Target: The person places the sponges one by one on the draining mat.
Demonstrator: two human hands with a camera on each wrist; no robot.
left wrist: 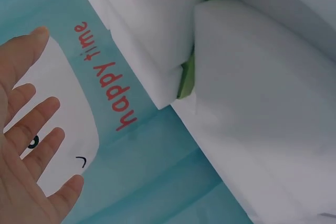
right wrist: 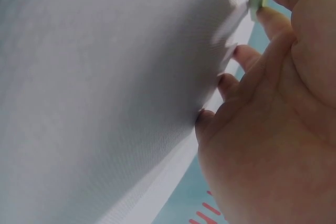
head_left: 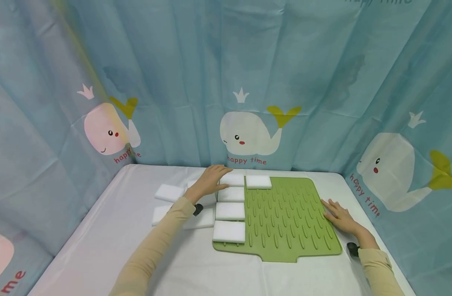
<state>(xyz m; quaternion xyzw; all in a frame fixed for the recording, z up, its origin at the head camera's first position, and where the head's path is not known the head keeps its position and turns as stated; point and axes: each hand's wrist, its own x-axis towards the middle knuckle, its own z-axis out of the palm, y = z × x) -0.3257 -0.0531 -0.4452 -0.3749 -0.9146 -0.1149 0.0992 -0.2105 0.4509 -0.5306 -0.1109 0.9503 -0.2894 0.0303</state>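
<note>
A green ridged drying mat [head_left: 285, 218] lies on the white table. White sponge blocks stand in a column along its left side, the nearest being one sponge [head_left: 228, 231]; another sponge [head_left: 258, 181] sits beside the column's far end. My left hand [head_left: 209, 181] is over the column's far end with fingers extended and nothing held; in the left wrist view the hand [left wrist: 31, 145] has its fingers spread apart from the sponges. At the mat's right edge, my right hand [head_left: 341, 218] touches the rim and table with its fingertips, as the right wrist view of that hand [right wrist: 268, 114] also shows.
Several loose sponges lie left of the mat, among them a sponge [head_left: 169, 192] at the far left and another [head_left: 200, 218] beside the column, partly behind my left forearm. A blue curtain [head_left: 196, 61] with whale prints encloses the table's [head_left: 85, 250] back and sides.
</note>
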